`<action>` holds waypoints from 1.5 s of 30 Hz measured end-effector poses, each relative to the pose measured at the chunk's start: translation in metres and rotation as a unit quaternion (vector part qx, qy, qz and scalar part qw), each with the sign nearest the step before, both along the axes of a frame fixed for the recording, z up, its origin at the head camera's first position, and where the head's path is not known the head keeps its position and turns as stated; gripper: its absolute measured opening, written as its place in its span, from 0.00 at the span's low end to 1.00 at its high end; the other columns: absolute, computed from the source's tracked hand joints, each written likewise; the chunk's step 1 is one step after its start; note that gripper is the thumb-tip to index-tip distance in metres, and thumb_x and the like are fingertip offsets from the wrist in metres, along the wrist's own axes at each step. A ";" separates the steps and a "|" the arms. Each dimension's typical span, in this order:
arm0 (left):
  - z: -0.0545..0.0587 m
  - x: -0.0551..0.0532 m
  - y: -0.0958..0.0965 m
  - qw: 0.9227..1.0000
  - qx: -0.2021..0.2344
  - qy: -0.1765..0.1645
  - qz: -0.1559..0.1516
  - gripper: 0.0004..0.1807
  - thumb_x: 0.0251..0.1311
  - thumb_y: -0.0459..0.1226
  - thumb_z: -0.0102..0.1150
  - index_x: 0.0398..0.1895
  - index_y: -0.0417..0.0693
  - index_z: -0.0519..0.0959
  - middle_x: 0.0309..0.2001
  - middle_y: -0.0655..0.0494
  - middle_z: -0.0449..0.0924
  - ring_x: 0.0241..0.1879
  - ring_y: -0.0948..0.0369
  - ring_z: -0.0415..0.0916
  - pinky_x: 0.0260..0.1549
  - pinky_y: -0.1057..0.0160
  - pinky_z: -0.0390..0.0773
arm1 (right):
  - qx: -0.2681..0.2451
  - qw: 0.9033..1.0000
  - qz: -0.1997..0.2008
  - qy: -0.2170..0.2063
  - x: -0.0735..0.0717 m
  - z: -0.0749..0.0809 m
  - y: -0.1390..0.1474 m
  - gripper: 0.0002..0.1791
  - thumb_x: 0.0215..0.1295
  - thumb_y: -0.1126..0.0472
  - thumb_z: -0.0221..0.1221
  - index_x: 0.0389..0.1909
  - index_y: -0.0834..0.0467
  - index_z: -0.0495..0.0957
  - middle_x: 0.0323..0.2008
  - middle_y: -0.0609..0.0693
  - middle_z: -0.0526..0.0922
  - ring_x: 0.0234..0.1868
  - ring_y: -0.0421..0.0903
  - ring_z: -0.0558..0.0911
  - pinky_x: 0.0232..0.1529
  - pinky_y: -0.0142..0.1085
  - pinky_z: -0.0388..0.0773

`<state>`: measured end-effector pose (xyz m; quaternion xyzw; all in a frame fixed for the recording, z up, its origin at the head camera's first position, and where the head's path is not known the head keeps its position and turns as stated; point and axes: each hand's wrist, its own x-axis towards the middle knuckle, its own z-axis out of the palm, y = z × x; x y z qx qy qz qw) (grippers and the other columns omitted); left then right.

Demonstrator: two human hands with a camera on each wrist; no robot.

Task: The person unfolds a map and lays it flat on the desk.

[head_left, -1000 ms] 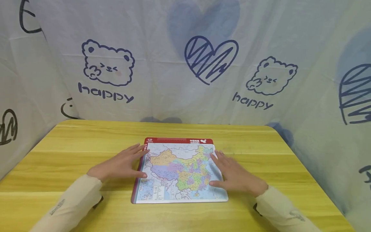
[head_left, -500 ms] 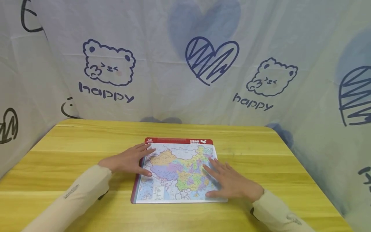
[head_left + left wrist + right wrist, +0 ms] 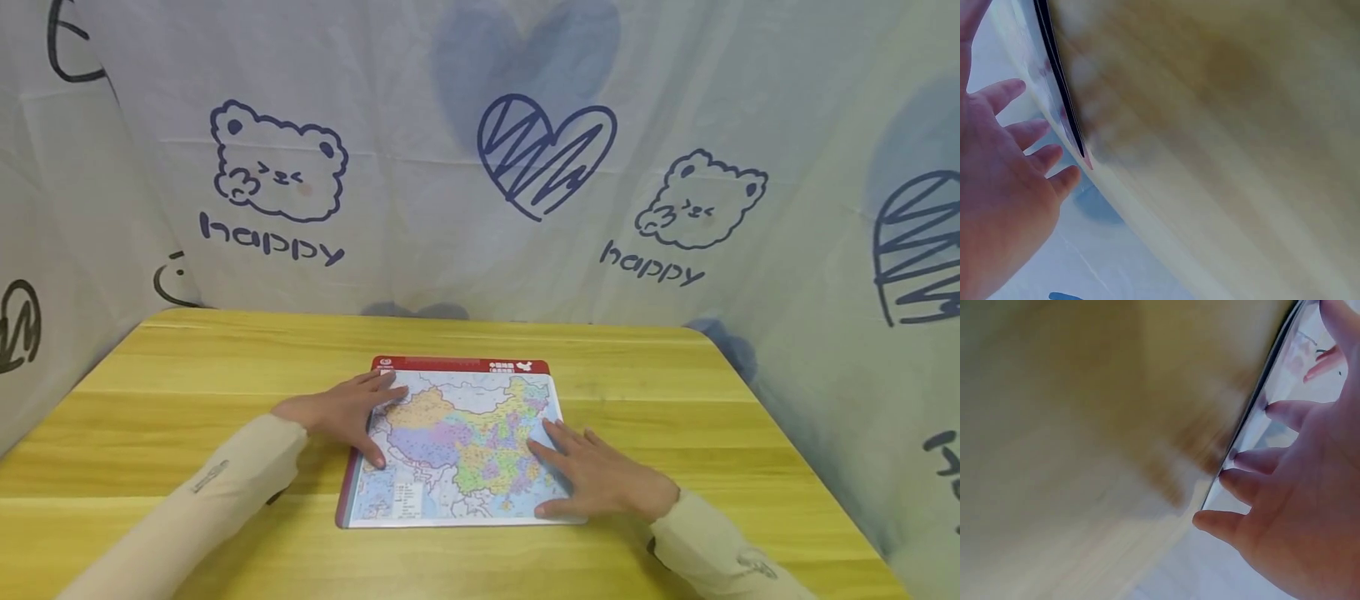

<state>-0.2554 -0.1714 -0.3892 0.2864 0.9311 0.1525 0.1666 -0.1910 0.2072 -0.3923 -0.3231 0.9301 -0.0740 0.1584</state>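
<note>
A flat map board [image 3: 465,442] with a red top strip and a coloured map of China lies on the table. Over its left edge is my left hand [image 3: 341,414], fingers spread and thumb pointing towards the front. On the right part of the map, my right hand [image 3: 600,475] rests with its fingers spread and fingertips at the surface. Neither hand grips the board. The left wrist view shows the left hand [image 3: 1010,181] beside the board's dark edge [image 3: 1057,69]. In the right wrist view, fingertips of the right hand [image 3: 1310,481] touch the glossy surface near the edge.
The yellow wood-grain table [image 3: 225,358] extends around the board on all sides. Behind and beside it hangs a pale cloth [image 3: 420,217] printed with hearts, bears and the word "happy".
My left hand has shifted rightwards, further over the board. The right hand has come slightly left and towards the front, onto the map. The board has stayed in place.
</note>
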 end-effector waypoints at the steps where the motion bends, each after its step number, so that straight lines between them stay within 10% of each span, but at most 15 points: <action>1: 0.001 0.000 0.001 1.000 -0.004 -0.001 -0.002 0.59 0.37 0.59 0.74 0.73 0.44 0.59 0.74 0.37 0.46 0.72 0.37 0.38 0.65 0.34 0.46 | 0.001 1.000 -0.002 -0.004 0.000 0.000 0.000 0.49 0.60 0.28 0.52 0.74 0.56 0.56 0.75 0.63 0.45 0.74 0.60 0.48 0.67 0.62 0.47; 24: 0.001 0.025 -0.001 0.999 -0.026 -0.009 -0.016 0.60 0.42 0.62 0.69 0.73 0.37 0.57 0.73 0.32 0.46 0.71 0.35 0.41 0.66 0.34 0.38 | -0.001 1.000 -0.002 -0.028 -0.025 0.006 0.004 0.51 0.55 0.32 0.62 0.73 0.57 0.59 0.74 0.56 0.52 0.73 0.57 0.52 0.68 0.57 0.51; 45: -0.001 0.059 0.028 0.993 -0.041 0.011 -0.112 0.62 0.42 0.67 0.66 0.75 0.42 0.54 0.75 0.38 0.42 0.73 0.41 0.38 0.68 0.39 0.39 | 0.000 0.994 -0.013 -0.112 -0.047 0.022 -0.011 0.51 0.46 0.60 0.74 0.71 0.63 0.60 0.74 0.61 0.50 0.73 0.60 0.49 0.70 0.53 0.50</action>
